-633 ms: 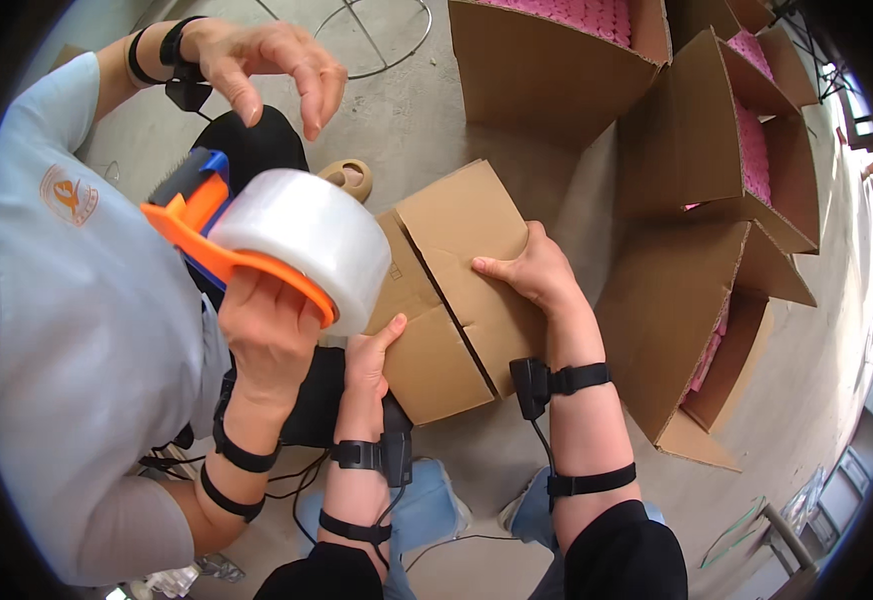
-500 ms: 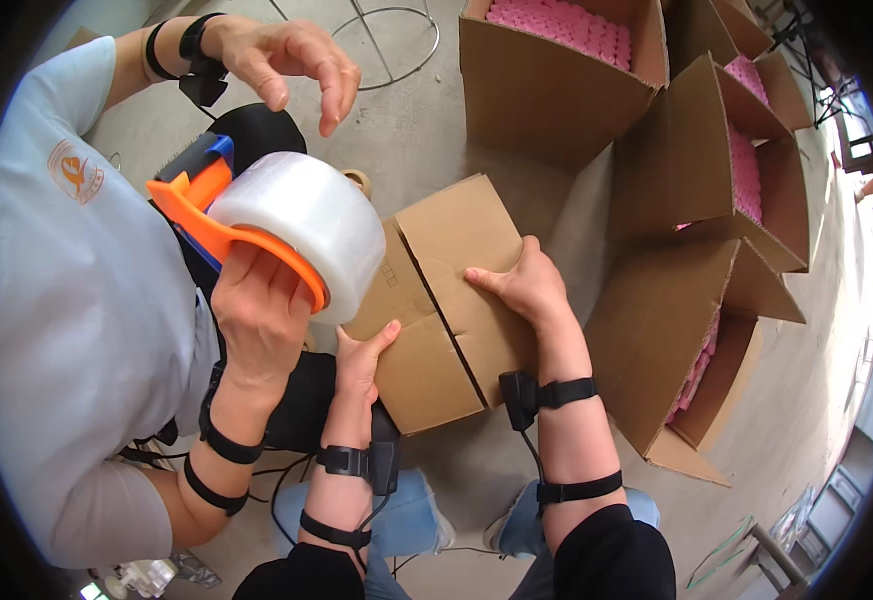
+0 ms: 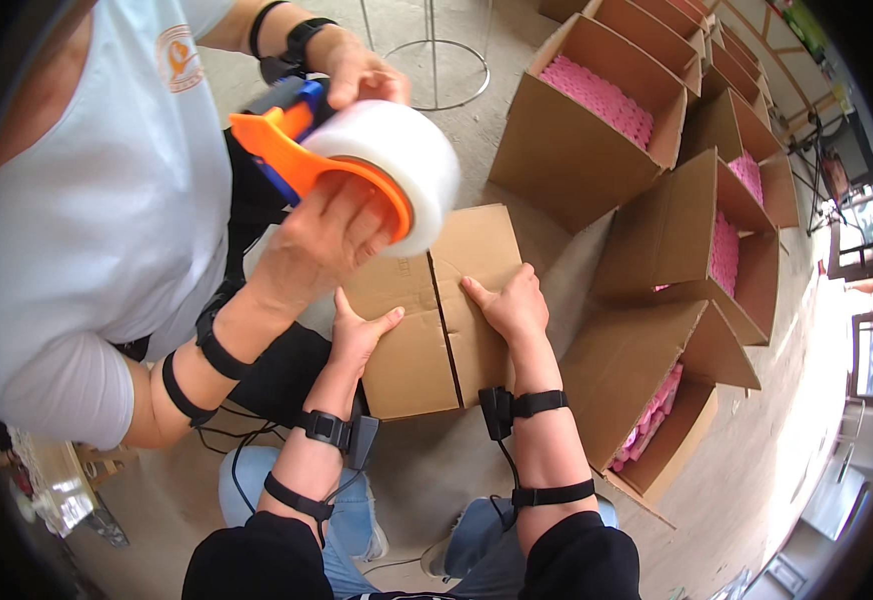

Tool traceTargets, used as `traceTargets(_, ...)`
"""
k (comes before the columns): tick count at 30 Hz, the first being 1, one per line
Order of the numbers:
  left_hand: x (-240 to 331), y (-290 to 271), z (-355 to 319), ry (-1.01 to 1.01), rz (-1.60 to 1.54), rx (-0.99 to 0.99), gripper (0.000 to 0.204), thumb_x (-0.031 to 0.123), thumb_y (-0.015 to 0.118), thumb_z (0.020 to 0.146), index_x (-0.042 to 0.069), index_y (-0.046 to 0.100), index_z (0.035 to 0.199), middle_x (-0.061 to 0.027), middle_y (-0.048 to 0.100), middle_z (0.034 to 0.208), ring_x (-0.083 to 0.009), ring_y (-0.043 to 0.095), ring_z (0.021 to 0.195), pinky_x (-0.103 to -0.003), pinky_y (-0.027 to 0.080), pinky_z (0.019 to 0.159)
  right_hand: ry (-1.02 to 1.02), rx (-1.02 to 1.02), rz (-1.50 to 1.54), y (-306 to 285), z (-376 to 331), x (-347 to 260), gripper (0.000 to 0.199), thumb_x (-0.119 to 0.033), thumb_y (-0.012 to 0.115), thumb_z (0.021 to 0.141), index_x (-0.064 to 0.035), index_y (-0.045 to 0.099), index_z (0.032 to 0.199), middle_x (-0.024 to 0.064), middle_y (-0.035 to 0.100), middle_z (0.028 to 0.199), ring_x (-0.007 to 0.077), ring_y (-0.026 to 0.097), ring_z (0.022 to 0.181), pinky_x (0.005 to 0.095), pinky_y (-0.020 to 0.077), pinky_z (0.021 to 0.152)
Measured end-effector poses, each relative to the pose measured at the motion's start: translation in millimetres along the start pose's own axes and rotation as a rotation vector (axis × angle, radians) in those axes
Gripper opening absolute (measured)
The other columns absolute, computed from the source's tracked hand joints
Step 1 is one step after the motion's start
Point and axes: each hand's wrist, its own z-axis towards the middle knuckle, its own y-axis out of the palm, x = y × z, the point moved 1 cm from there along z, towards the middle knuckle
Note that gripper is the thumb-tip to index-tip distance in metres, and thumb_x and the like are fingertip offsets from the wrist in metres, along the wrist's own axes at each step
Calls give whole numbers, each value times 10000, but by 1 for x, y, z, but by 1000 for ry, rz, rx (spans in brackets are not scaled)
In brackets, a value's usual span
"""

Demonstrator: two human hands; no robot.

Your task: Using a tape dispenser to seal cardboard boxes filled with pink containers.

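A brown cardboard box [image 3: 407, 350] sits in front of me with its top flaps folded in and a dark, narrow gap running between them. My left hand [image 3: 359, 333] grips its left side, thumb on the top. On the opposite side my right hand [image 3: 512, 305] holds the box the same way, thumb over the flap; the other fingers of both hands are largely hidden. Just above the far part of the box, a co-worker's hand [image 3: 322, 235] holds an orange and blue tape dispenser [image 3: 292, 150] with a large roll of clear tape [image 3: 417, 150]. That person's other hand [image 3: 362, 72] is beside the roll.
Open cardboard boxes [image 3: 557, 130] with pink rolled pieces [image 3: 602, 100] inside stand in rows to the right. A nearer open box [image 3: 622, 370] is close to my right arm. A metal stool's ring base [image 3: 437, 105] is at the back. Cables [image 3: 242, 430] lie at lower left.
The co-worker's tape dispenser has moved right and over the box's far edge, and their other hand has come close to the roll. My view has shifted; both my hands stay on the box.
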Motion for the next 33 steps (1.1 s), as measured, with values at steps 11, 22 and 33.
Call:
traceTargets(11, 55, 23, -5, 50, 949, -150, 657, 280, 730, 835, 86, 401, 1370, -160, 523, 1295, -283, 496, 1192, -402, 416, 1033, 64, 66, -135, 4, -5, -16, 1151, -698, 731, 659, 88, 307, 1385, 211, 504, 1262, 333, 495, 1186, 460, 454, 941)
traceTargets(22, 2, 9, 9, 474, 775, 9, 749, 491, 645, 862, 92, 387, 1440, -226, 363, 1469, -358, 375, 1334, -491, 355, 1054, 47, 209, -237, 22, -12, -30, 1193, -747, 664, 682, 90, 270, 1436, 210, 497, 1258, 319, 489, 1143, 456, 423, 921)
traceTargets(33, 4, 32, 4, 416, 1288, 225, 692, 529, 615, 857, 396, 340, 1478, -109, 96, 1602, -521, 248, 1320, -636, 372, 977, -49, 238, -261, 19, -17, -37, 882, -694, 565, 805, -215, 322, 1505, 303, 349, 1417, 407, 423, 1192, 485, 340, 980)
